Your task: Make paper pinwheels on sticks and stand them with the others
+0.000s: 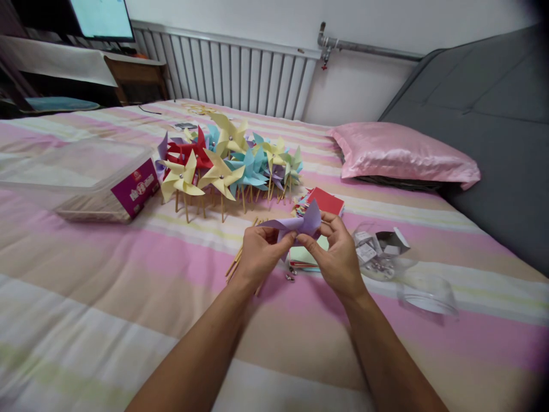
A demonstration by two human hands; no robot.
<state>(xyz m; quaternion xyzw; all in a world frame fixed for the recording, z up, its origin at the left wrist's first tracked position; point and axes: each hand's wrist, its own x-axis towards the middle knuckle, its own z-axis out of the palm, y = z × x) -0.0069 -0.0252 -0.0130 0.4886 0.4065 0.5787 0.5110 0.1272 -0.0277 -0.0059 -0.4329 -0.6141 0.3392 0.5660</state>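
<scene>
Both hands hold one purple paper pinwheel (311,218) above the bed, its blades partly folded in. My left hand (265,252) pinches it from the left, thumb near the centre. From the right, my right hand (337,252) grips it with thumb and fingers, the two thumbs almost meeting. Whether a pin sits at its centre is hidden. Below lie a stack of pale green paper (304,256), a few small metal pins (290,277) and several thin wooden sticks (234,266), partly behind my left hand. Red paper squares (328,201) lie just beyond my right hand.
Finished pinwheels (222,176) in several colours stand in a cluster beyond my hands. A clear plastic box (86,166) with sticks is at left. Right of my hands are a clear tub (377,266) with small boxes and a clear lid (429,297). A pink pillow (403,151) lies farther back.
</scene>
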